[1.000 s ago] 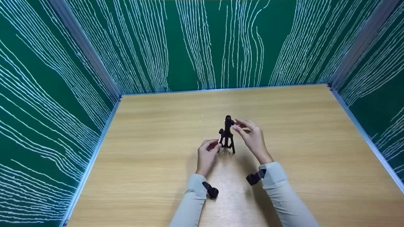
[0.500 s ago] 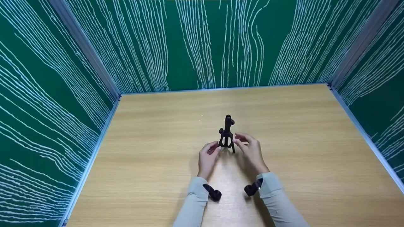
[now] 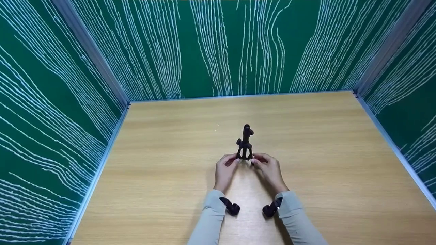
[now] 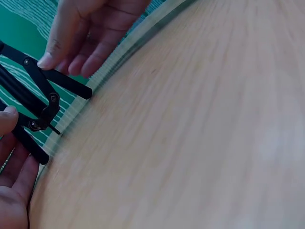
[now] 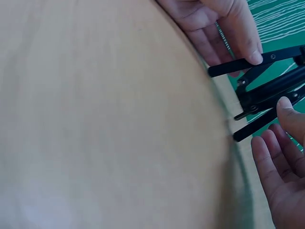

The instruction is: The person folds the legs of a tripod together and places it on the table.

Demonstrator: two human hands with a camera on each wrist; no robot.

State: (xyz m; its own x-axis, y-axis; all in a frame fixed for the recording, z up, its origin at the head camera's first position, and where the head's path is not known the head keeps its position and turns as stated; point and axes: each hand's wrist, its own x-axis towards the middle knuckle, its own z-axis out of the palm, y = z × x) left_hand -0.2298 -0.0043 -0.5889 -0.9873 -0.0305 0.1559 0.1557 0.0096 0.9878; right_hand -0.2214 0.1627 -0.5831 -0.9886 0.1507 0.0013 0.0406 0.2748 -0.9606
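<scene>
One black jointed stand (image 3: 245, 144) with two side knobs (image 3: 238, 141), upright between left grip (image 3: 224, 172) and right grip (image 3: 270, 172).
Each grip pinches the slim black leg (image 5: 231, 67) nearest it, over the pale wood-grained surface (image 3: 163, 153). For steady work, moving both legs evenly seems best, with pressure kept off the hinged black braces (image 4: 42, 81); more push from one grip could tip the stand toward the other.
</scene>
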